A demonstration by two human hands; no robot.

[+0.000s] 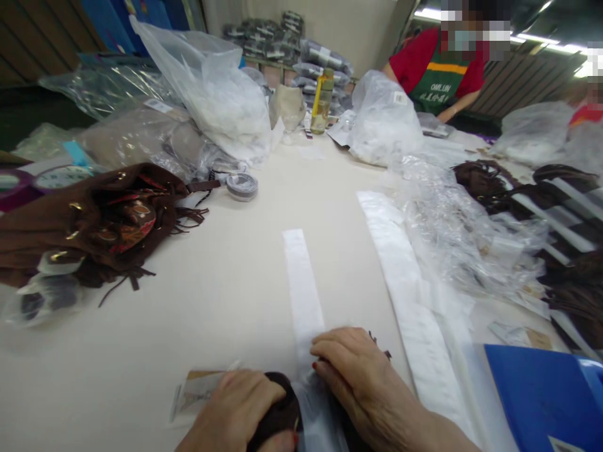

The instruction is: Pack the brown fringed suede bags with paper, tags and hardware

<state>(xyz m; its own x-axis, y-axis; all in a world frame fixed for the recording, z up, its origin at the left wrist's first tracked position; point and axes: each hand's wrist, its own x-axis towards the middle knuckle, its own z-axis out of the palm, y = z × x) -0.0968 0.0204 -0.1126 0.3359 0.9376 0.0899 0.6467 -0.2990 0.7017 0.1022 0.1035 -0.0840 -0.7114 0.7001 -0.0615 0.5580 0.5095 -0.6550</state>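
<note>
At the near edge of the table my left hand [238, 405] is curled round a dark brown suede piece [277, 414]. My right hand [358, 376] lies over the mouth of a long narrow clear plastic bag [301, 289], fingers bent and pinching its edge beside the brown piece. A small card tag in a clear sleeve [198, 389] lies just left of my left hand. The bag stretches away from me across the cream table [226, 301].
A pile of brown fringed suede items [94, 220] lies at left, a tape roll [242, 186] behind it. More long clear bags [400, 263] and crumpled plastic [461, 232] lie right, a blue folder [541, 395] near right. White filled bags [226, 100], a bottle [323, 100] and a person in a red top [438, 69] are at the far side.
</note>
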